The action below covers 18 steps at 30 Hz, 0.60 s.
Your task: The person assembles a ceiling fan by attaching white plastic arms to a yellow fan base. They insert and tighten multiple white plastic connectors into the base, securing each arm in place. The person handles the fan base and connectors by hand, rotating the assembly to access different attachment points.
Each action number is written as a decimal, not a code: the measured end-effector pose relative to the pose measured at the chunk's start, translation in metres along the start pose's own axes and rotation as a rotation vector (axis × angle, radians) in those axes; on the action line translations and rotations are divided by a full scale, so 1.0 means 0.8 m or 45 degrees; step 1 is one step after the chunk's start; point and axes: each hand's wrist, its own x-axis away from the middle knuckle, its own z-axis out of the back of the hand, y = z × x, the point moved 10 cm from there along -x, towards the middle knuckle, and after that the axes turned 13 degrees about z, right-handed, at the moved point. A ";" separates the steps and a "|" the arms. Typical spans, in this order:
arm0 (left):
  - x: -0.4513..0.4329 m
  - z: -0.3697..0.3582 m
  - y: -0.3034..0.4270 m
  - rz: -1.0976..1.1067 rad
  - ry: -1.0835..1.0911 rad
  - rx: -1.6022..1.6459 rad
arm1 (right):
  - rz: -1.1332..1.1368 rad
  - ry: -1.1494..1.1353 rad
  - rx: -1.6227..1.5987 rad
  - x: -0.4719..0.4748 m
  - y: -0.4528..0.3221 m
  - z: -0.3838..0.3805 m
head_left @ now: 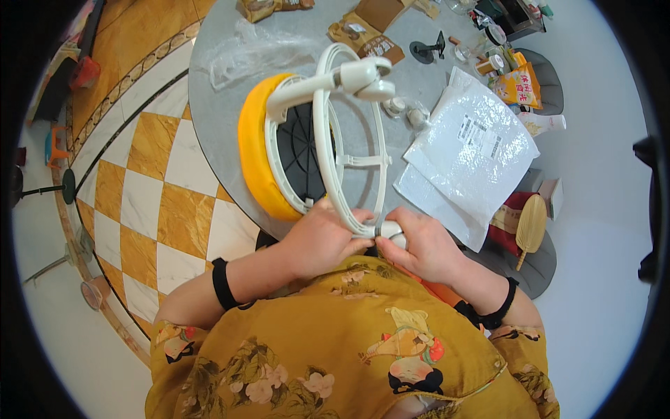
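Observation:
A white plastic ring frame (324, 152) stands on its side before me, joined to a round yellow padded seat (256, 152) with a ribbed black underside (299, 149). It looks like a low rolling stool. At the frame's far end is a white twin-wheel caster (372, 78). My left hand (320, 238) grips the near part of the frame, beside the seat's rim. In my right hand (426, 246) is another white caster (393, 231), held against the frame's near end; my fingers partly cover it. Two more small white pieces, apparently casters (395, 107), lie on the table beyond.
On the grey table (220, 123) lie a crumpled clear plastic bag (256, 50), white bubble mailers (471, 141), brown packets (361, 36) and a small black stand (426, 50). Jars (489, 64) and a snack bag (518, 86) crowd the right. A hand fan (530, 222) rests by a chair.

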 end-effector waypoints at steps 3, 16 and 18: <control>0.017 0.022 0.025 -0.051 0.064 -0.207 | 0.059 0.007 -0.010 0.004 -0.005 0.007; -0.036 0.177 0.048 -0.117 0.441 -0.286 | 0.322 0.304 0.370 -0.013 -0.034 0.092; -0.043 0.162 0.049 -0.117 0.314 -0.221 | 0.523 0.541 0.656 -0.023 -0.056 0.146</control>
